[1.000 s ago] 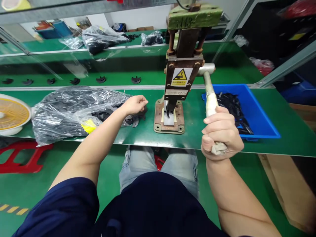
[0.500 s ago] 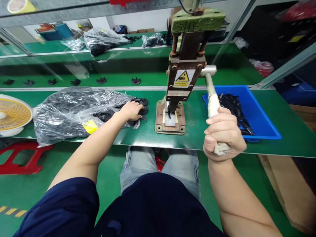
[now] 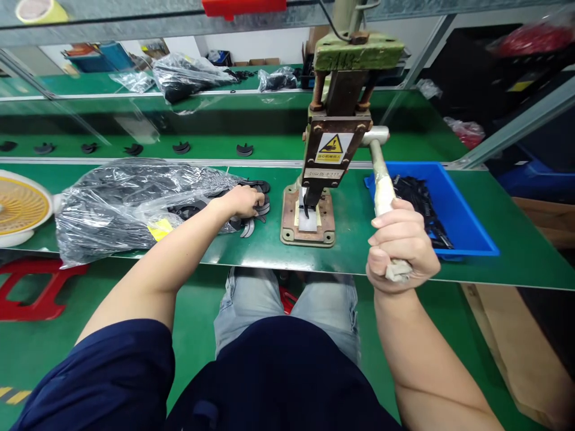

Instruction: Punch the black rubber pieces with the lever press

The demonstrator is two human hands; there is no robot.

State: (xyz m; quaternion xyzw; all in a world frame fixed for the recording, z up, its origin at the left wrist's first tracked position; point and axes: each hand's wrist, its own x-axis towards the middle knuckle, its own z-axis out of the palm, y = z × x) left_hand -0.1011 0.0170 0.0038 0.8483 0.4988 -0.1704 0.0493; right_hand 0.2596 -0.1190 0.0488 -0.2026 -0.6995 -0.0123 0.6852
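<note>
My right hand (image 3: 401, 242) is wrapped around the tape-covered lever handle (image 3: 383, 187) of a hand press (image 3: 333, 149). Under the press ram, a small black part (image 3: 306, 211) sits by the metal plate on the base (image 3: 287, 230). To the left, my left hand (image 3: 245, 201) rests among black curved pieces (image 3: 248, 227), its fingers curled in and pinched on one of them. The pile spills from the mouth of a clear plastic bag (image 3: 108, 203) full of similar dark parts. My fingertips partly hide the piece they hold.
A blue bin (image 3: 471, 221) of black parts stands right of the press. Several black curved pieces (image 3: 245, 149) lie in a row along the green strip behind. A fan (image 3: 22, 206) is at the far left. The bench's front edge runs before my lap.
My left fingers have curled in tighter over the black curved pieces. My right hand keeps its hold on the lever handle. The view has shifted slightly.
</note>
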